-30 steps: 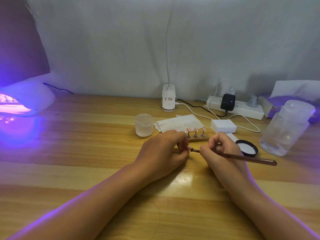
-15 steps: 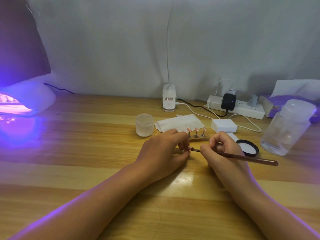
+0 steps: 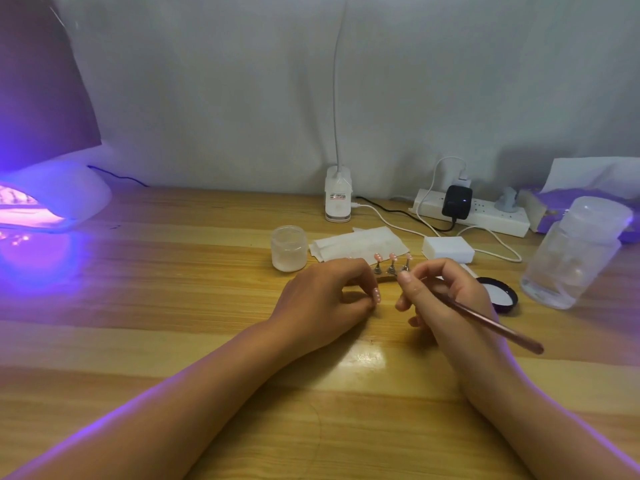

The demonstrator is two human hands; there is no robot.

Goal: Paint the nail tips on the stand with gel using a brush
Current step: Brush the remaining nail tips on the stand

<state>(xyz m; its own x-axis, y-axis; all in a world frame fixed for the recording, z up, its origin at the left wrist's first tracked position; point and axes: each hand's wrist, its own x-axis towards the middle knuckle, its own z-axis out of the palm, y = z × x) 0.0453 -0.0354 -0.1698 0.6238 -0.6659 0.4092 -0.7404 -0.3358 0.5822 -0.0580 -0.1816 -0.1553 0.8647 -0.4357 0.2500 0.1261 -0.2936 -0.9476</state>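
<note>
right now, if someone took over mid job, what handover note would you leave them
Left hand pinches one pink nail tip just above the table.
Right hand grips the brush; its bristle end is hidden behind the fingers.
Three nail tips sit on the stand behind the hands; the gel jar is to its left.
How much is painted cannot be told; left: finish the held tip, then the stand.

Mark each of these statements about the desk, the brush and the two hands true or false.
1. The right hand holds the brush. True.
2. The left hand pinches a nail tip. True.
3. The small jar sits right of the power strip. False: it sits to the left.
4. The lamp at far left is dark. False: it glows purple.
5. Three nail tips stand on the stand. True.
</note>
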